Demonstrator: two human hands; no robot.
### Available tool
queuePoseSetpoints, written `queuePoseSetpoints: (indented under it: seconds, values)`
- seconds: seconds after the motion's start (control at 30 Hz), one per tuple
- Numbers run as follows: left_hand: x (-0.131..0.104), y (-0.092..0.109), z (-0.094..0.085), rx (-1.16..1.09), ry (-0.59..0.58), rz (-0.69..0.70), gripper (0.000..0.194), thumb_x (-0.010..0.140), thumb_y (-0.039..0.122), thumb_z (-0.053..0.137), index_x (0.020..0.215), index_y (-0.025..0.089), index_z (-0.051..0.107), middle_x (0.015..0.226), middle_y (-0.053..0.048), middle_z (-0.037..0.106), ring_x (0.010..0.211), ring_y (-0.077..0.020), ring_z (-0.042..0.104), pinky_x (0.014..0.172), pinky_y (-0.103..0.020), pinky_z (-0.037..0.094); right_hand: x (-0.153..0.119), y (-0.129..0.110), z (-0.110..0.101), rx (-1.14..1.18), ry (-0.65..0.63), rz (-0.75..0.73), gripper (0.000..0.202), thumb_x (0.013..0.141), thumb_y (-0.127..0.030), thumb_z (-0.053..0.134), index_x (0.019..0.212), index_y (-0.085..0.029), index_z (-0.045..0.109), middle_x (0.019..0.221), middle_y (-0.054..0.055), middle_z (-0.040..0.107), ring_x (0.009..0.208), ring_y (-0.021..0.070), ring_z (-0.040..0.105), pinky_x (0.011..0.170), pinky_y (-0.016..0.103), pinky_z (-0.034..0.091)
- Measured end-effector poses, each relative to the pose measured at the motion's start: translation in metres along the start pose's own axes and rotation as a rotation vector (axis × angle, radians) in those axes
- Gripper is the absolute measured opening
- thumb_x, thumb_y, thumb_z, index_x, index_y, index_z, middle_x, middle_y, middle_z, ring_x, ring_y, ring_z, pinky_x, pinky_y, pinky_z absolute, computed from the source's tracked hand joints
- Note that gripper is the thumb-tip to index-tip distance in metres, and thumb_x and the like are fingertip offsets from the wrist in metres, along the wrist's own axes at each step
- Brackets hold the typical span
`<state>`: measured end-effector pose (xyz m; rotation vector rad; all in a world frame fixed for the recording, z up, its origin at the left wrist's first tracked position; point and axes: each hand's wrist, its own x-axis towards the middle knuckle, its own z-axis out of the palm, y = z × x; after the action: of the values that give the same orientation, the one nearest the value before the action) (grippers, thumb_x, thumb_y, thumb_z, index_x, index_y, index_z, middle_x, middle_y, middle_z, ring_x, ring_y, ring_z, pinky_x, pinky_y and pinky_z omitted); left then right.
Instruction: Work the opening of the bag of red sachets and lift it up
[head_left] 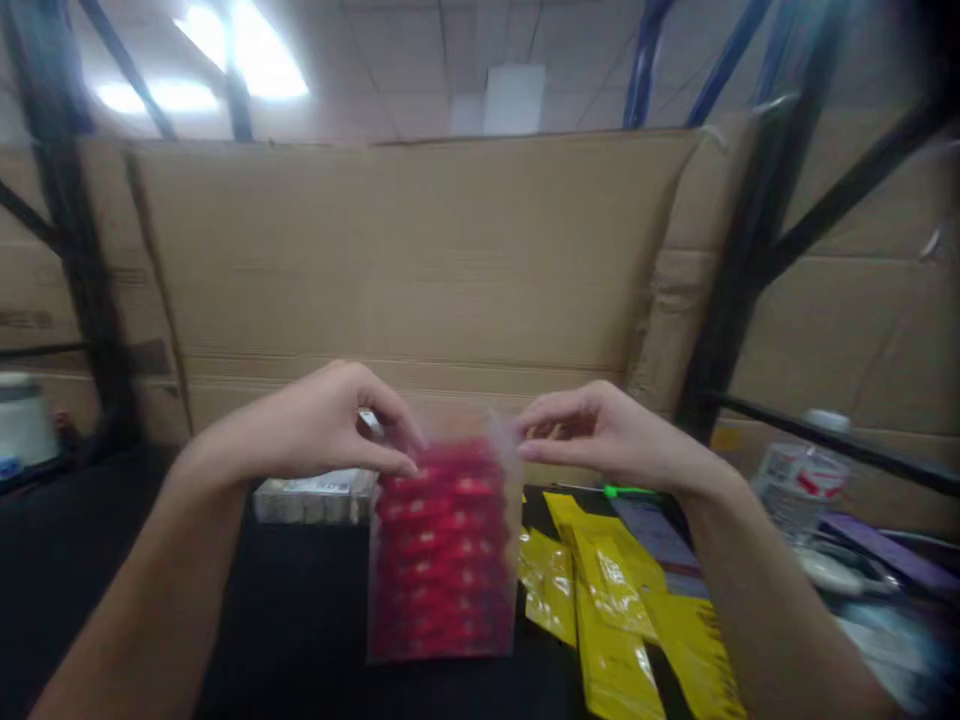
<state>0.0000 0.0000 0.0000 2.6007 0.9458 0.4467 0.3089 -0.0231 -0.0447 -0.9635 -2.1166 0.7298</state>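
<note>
Clear plastic pouch (444, 550) packed with red sachets, standing upright over the black bench (300, 620), long axis running twelve to six. Left hand (330, 425) pinching its top corner at ten o'clock, right hand (600, 435) pinching at two, both equally near. Yellow packets (615, 600) lying at four. Printing too blurred for reading.

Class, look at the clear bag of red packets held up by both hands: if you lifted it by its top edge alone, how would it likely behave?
The clear bag probably flexes rather than stays stiff: its film looks thin. Packed full of red packets, it likely hangs straight. The left hand and right hand pinch its top corners, suggesting it is fairly light.
</note>
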Motion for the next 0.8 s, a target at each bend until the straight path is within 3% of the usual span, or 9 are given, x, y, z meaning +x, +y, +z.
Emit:
queuePoseSetpoints:
  seconds: [0.13, 0.37, 0.63, 0.8]
  values:
    - [-0.002, 0.004, 0.001, -0.014, -0.019, -0.008, 0.025, 0.082, 0.049, 0.075, 0.091, 0.027, 0.079, 0.09, 0.003, 0.079, 0.084, -0.0151, 0.072, 0.074, -0.019, 0.056, -0.003, 0.002, 0.003, 0.068, -0.049, 0.048, 0.046, 0.086, -0.045, 0.076, 0.126, -0.021, 0.072, 0.107, 0.008, 0.073, 0.095, 0.0208, 0.067, 0.085, 0.033, 0.054]
    - [-0.005, 0.009, 0.002, 0.048, -0.011, -0.028, 0.042, 0.088, 0.06, 0.064, 0.086, 0.021, 0.078, 0.082, -0.001, 0.077, 0.077, -0.0166, 0.069, 0.067, -0.021, 0.05, -0.005, 0.005, 0.0, 0.05, 0.068, 0.013, 0.053, 0.077, -0.041, 0.085, 0.125, -0.021, 0.073, 0.087, 0.004, 0.07, 0.071, 0.0111, 0.058, 0.064, 0.022, 0.047]
    - [-0.005, 0.015, 0.002, -0.018, -0.043, 0.017, 0.027, 0.089, 0.047, 0.069, 0.093, 0.023, 0.08, 0.089, 0.001, 0.078, 0.082, -0.0148, 0.072, 0.073, -0.019, 0.054, -0.003, 0.001, 0.004, 0.021, -0.061, 0.036, 0.064, 0.073, -0.043, 0.088, 0.13, -0.022, 0.07, 0.08, 0.002, 0.065, 0.068, 0.01, 0.051, 0.058, 0.02, 0.042]
    - [-0.003, 0.015, 0.002, -0.031, -0.022, 0.048, 0.018, 0.089, 0.034, 0.071, 0.102, 0.026, 0.078, 0.098, 0.003, 0.079, 0.087, -0.0118, 0.073, 0.077, -0.015, 0.055, 0.0, 0.0, 0.009, -0.047, -0.003, -0.019, 0.06, 0.074, -0.047, 0.086, 0.126, -0.021, 0.072, 0.077, 0.0, 0.058, 0.065, 0.0091, 0.046, 0.057, 0.021, 0.038]
